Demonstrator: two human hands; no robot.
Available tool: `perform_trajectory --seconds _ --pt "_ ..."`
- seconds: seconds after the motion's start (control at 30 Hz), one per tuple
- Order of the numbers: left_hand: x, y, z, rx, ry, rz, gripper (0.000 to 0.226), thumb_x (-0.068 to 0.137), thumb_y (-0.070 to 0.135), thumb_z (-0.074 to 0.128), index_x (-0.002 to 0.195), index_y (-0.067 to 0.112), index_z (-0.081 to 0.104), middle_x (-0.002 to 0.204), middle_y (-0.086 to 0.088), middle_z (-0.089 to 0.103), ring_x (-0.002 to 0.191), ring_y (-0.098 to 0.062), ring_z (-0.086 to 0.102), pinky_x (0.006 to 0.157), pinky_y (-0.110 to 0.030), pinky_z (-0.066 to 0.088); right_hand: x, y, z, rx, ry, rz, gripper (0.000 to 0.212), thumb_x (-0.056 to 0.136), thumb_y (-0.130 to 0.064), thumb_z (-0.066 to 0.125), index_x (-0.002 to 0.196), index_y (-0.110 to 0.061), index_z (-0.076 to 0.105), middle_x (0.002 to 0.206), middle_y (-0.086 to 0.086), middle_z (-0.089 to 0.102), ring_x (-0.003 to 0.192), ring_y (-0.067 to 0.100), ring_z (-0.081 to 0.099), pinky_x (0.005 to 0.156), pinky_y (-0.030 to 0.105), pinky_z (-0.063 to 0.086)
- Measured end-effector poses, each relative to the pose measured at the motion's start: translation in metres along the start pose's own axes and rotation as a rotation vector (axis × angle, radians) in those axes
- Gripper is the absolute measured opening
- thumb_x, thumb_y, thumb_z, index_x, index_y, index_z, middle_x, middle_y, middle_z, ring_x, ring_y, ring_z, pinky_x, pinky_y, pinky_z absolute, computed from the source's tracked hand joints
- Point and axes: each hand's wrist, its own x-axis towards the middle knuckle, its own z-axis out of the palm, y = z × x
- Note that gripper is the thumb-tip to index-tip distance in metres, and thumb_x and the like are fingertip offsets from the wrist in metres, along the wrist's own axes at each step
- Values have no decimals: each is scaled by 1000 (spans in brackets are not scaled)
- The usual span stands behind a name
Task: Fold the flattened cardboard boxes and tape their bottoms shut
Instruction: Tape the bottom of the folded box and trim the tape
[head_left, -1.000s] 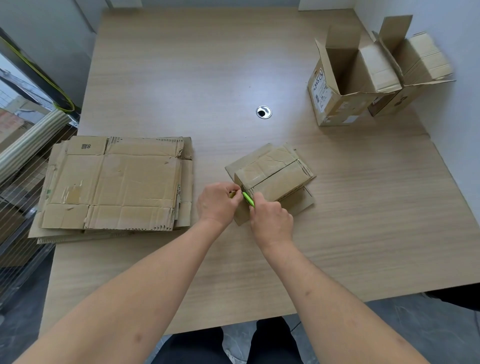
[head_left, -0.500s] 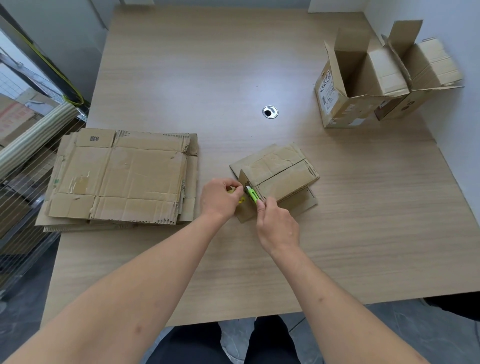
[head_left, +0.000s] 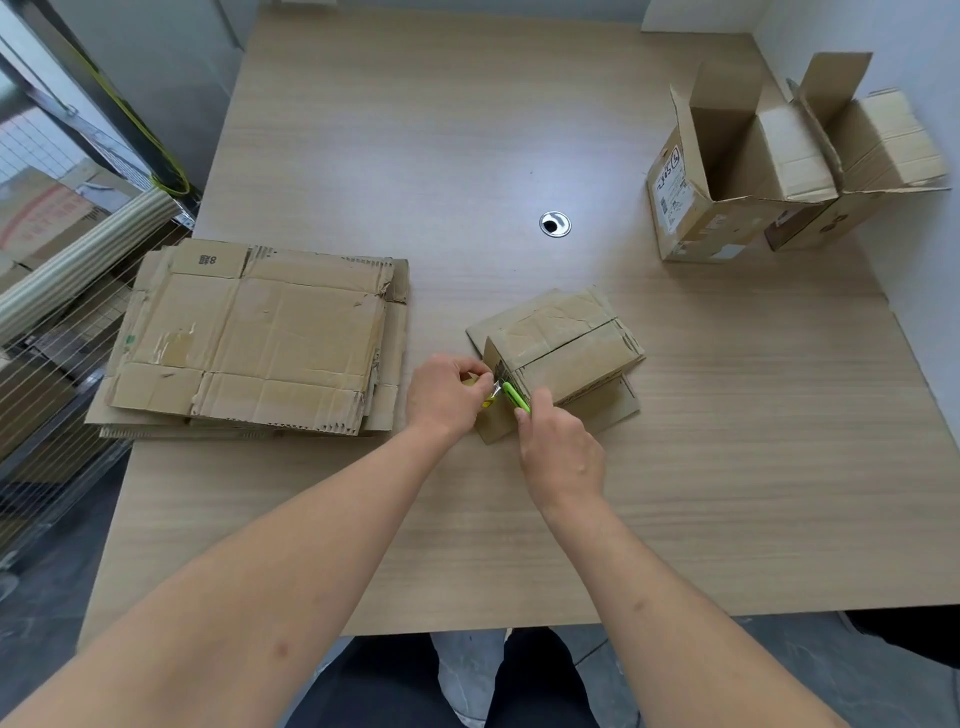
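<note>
Near the middle of the table (head_left: 519, 130), a folded box (head_left: 566, 358) lay bottom-up, its flaps closed along a seam that ran away to the right. Both hands met at its near left corner. The left hand (head_left: 447, 397) was curled around a small yellowish thing (too hidden to name) just beside that corner. The right hand (head_left: 563, 457) gripped a green cutter (head_left: 516, 397), whose tip touched the corner between the two hands. To the left, well apart, lay a stack of flat boxes (head_left: 254, 338). At the far right stood two open boxes (head_left: 737, 166), side by side and touching.
</note>
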Motion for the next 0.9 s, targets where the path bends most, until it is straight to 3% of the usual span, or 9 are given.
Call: perform_trajectory --seconds 0.17,0.27,0.37,0.53,0.67,0.9 --pt "-2 4 -1 143 0 57 12 89 32 74 94 27 83 90 3 78 89 -20 70 70 -30 51 2 -6 0 -101 -46 -14 2 108 -24 44 109 -24 42 103 3 69 88 33 70 59 33 36" --pt "-5 6 0 238 24 125 15 91 34 70 97 29 82 94 2 78 92 -22 69 69 -31 50 4 -11 0 -128 -64 -11 16 107 -18 44 99 -27 34 104 5 68 87 33 71 59 33 37" --pt "-9 5 2 365 35 248 20 97 36 63 99 26 80 100 2 76 98 -24 67 70 -33 49 6 -19 -9 -161 -111 -1 16 104 -8 41 107 -23 41 105 8 68 91 33 71 62 33 40" --pt "-16 3 5 431 126 359 25 97 31 61 84 17 76 84 -6 71 85 -33 67 62 -31 33 11 -31 -15 -198 -165 67 26 101 -1 38 116 -18 48 111 11 69 100 33 70 70 36 50" --pt "-14 0 -4 242 211 190 16 94 31 69 91 23 82 89 -5 77 85 -30 69 66 -34 49 9 -19 -14 -193 -184 108 29 96 4 45 117 -16 45 113 11 70 101 34 70 68 35 46" --pt "-10 -21 -8 121 85 122 13 90 33 74 95 26 84 85 2 79 82 -22 71 74 -37 57 -5 -1 4 -119 -83 55 22 107 -32 46 122 -17 45 109 8 69 98 33 69 65 36 40"
